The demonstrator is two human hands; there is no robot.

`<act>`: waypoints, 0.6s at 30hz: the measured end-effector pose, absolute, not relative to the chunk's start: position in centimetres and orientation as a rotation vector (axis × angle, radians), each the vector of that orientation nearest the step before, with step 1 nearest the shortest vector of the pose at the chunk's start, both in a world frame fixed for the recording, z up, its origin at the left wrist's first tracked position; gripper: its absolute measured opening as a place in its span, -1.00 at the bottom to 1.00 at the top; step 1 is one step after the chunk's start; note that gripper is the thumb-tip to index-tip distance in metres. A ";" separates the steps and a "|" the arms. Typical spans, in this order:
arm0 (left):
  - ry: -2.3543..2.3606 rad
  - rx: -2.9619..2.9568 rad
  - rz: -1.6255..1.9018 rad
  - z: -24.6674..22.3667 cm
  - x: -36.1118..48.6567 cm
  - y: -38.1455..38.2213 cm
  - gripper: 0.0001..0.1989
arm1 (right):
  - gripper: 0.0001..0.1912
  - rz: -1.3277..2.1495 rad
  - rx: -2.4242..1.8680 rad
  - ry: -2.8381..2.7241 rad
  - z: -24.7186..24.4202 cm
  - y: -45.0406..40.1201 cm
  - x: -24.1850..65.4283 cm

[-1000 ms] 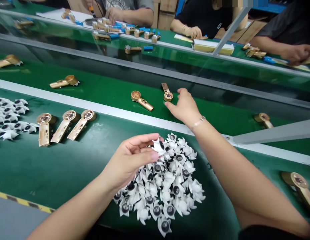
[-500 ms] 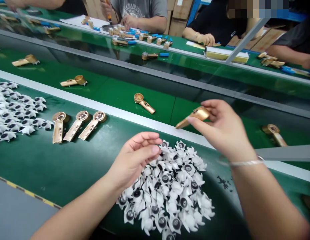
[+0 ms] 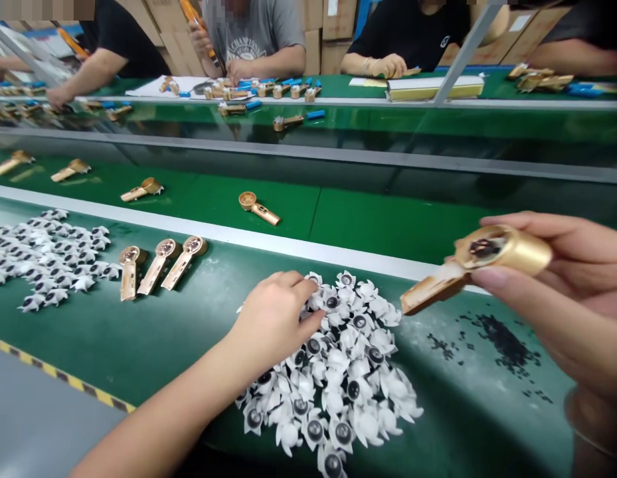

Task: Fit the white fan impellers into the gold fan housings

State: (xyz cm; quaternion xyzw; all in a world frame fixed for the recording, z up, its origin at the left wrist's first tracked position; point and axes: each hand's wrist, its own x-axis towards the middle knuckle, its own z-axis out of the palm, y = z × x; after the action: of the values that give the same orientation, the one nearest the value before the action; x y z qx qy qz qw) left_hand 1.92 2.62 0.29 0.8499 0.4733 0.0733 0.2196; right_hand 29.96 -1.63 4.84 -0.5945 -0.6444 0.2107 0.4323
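Note:
My right hand (image 3: 547,285) grips a gold handheld fan housing (image 3: 527,251) by its round head, between thumb and fingers. The hollow side shows, with a dark copper-coloured motor (image 3: 485,247) inside the head; the handle points left. My left hand (image 3: 273,312) is over the upper left of a pile of white fan blades (image 3: 338,398) with dark hubs. Its thumb and fingers are apart and touch the blades at the pile's edge. Left of it, three more gold fan housings (image 3: 151,272) lie hollow side up on the green table (image 3: 198,345).
Further white fan blades (image 3: 44,252) are spread at the left. Small black pieces (image 3: 507,342) lie scattered at the right. Beyond a white strip (image 3: 228,234), gold housings (image 3: 258,209) rest on a green belt. Co-workers sit across, behind a metal frame (image 3: 462,60).
My right hand has brought the gold housing from above the belt toward me and turned its hollow side into view. My left hand has turned palm down onto the blades. The view has shifted right.

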 end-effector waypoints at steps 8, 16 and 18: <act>1.367 2.240 0.435 0.0 2.3 2.8 -0.76 | -0.64 1.367 -1.214 -1.255 3.7 -0.9 27.0; 0.798 1.036 0.895 2.2 2.7 1.0 -0.72 | -0.55 1.551 -1.048 -1.288 3.3 -2.5 24.1; 0.720 0.983 0.949 2.2 2.9 0.7 -0.71 | -0.52 1.545 -1.047 -1.292 3.4 -3.1 23.8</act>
State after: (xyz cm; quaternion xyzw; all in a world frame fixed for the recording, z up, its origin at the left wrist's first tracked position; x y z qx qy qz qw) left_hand 2.93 0.69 2.16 0.4439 0.3253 0.4289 0.7164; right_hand 23.82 -3.08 3.43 -0.4183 -0.5160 0.6171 0.4220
